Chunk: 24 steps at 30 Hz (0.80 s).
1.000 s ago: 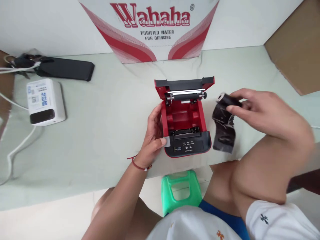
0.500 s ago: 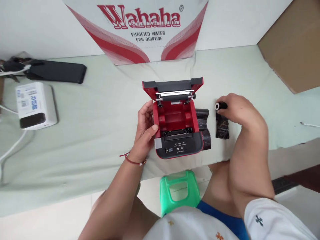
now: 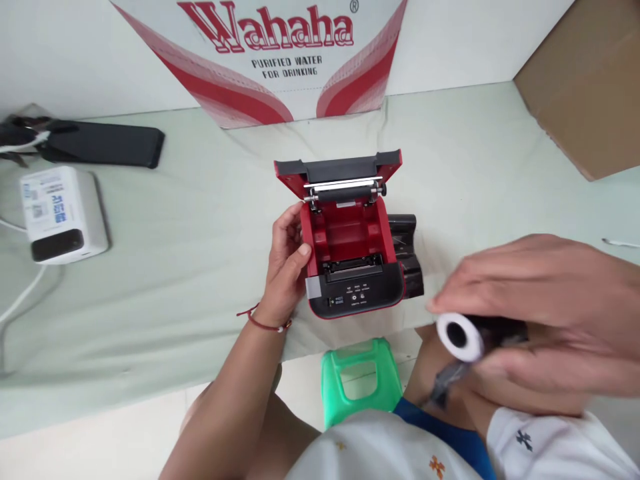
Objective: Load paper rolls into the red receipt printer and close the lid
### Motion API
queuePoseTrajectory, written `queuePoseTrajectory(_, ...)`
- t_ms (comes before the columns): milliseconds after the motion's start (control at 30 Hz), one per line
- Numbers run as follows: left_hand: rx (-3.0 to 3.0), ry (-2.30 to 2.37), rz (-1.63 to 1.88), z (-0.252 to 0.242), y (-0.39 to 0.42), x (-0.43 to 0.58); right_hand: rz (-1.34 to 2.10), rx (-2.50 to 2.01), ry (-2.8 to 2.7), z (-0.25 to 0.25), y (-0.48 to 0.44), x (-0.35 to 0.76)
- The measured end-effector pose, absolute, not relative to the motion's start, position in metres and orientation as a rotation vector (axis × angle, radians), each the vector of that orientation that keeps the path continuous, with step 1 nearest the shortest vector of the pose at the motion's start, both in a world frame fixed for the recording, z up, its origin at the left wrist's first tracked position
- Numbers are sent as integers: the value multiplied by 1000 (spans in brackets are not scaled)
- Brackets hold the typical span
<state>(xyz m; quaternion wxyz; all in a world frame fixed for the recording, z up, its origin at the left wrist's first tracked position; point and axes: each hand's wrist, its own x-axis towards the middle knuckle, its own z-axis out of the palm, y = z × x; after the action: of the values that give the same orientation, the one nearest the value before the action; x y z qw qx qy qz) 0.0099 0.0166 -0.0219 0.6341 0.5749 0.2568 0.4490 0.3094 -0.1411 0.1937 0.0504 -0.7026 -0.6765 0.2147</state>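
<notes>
Head view: left hand (image 3: 287,263) grasping side of red printer (image 3: 345,239), lid (image 3: 340,172) raised; right hand (image 3: 560,317), blurred, gripping black roll (image 3: 490,332), well right of left grip; crumpled black strip (image 3: 412,270) lies between both hands, beside printer.

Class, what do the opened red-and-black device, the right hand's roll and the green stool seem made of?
Device: probably hard plastic, satin; smooth moulded contours. Roll: perhaps coated paper or film, black outside, whitish end; blur leaves it open. Stool: likely plastic, mildly glossy; soft highlights, rounded edges.
</notes>
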Motion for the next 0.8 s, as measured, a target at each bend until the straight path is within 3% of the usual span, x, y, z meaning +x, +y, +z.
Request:
queuePoseTrajectory(267, 1303, 582, 1011, -20, 14, 10, 587, -2007, -2233, 154, -56, 227)
queuePoseTrajectory(567, 1325, 536, 1038, -19, 10, 9, 400, -2258, -2322, 147, -30, 193)
queuePoseTrajectory(800, 1562, 575, 1082, -14, -16, 10, 647, -2011, -2317, 139, -33, 206)
